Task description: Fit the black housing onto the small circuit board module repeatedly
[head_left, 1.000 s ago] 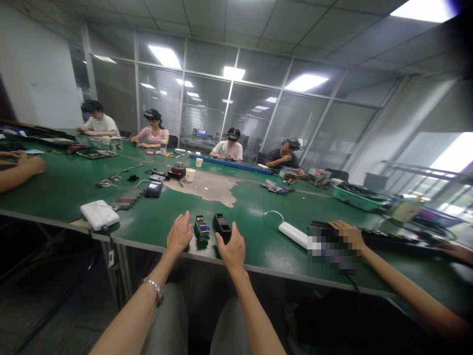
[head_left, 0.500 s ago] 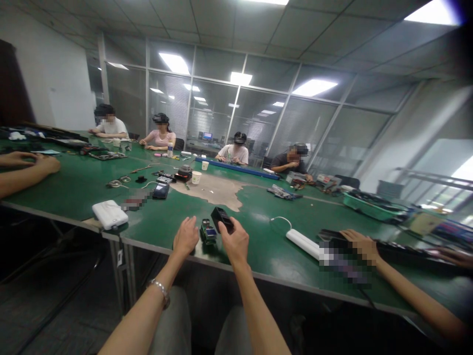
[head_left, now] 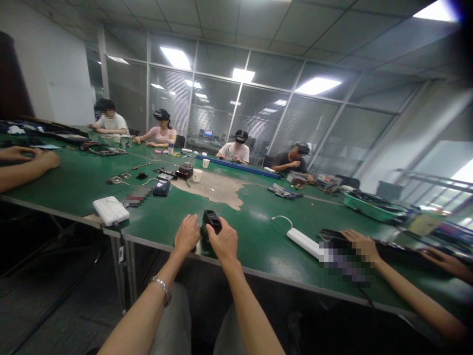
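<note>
My right hand point(head_left: 224, 240) is closed around a black open-topped plastic housing point(head_left: 212, 217), thumb on its near side. The housing stands over the spot of a small green circuit board assembly point(head_left: 203, 233), of which only a sliver shows at the left. Whether the two touch or are joined, I cannot tell. Just left of them, my left hand point(head_left: 187, 233) rests at the table edge with its fingers curled. Whatever it holds, if anything, is hidden under the palm.
The green table point(head_left: 258, 236) carries a white power bank point(head_left: 111, 211) at left and a long white bar point(head_left: 303, 243) at right. Paper cups point(head_left: 197, 175) stand farther back. A neighbour's hand point(head_left: 360, 245) lies at right, another person's hands point(head_left: 40, 159) at left.
My right hand has moved left with the black housing, bringing it over the circuit board assembly, which was in plain view before. My left hand has hardly moved.
</note>
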{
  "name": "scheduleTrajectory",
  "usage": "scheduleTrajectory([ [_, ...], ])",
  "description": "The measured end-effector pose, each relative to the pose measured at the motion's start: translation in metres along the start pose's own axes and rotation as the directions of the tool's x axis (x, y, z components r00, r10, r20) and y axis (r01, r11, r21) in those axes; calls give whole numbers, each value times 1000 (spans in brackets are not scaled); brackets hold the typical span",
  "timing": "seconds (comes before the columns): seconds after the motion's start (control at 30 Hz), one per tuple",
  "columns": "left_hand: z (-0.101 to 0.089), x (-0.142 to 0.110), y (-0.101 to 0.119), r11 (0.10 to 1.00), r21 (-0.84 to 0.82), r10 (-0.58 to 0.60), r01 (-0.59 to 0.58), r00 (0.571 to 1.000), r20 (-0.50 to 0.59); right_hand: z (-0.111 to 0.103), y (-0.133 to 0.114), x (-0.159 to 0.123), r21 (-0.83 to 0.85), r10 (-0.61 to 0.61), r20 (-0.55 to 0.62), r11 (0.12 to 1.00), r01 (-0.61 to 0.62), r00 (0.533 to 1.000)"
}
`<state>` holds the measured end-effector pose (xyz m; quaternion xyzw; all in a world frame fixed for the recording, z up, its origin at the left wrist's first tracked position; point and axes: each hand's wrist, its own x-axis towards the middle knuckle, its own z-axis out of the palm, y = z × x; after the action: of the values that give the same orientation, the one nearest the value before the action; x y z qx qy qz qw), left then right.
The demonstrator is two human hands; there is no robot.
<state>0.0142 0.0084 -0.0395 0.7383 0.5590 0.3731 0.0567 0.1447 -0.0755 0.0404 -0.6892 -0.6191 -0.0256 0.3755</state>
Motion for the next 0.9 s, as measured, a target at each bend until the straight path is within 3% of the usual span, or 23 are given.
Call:
scheduleTrajectory([
  [0.23, 3, 2, -2, 1000, 2, 8, -8, 1000, 9, 2, 2, -9, -33, -5, 20, 999, 6, 1000],
  [0.47, 3, 2, -1, 1000, 1, 15, -15, 1000, 8, 7, 10, -23, -69, 18, 131, 998, -9, 991],
  [0.63, 4, 2, -1, 1000, 3, 17, -17, 1000, 1, 8, 11, -19, -40, -18, 85, 999, 21, 996],
  [0.73, 4, 2, 0, 1000, 6, 24, -24, 1000, -1, 6, 8, -14, -82, 28, 53, 996, -23, 998],
  [0.9, 3, 3, 1, 999, 8, 52, -52, 999, -7, 7, 4, -12, -112, 138, 128, 986, -123, 982],
])
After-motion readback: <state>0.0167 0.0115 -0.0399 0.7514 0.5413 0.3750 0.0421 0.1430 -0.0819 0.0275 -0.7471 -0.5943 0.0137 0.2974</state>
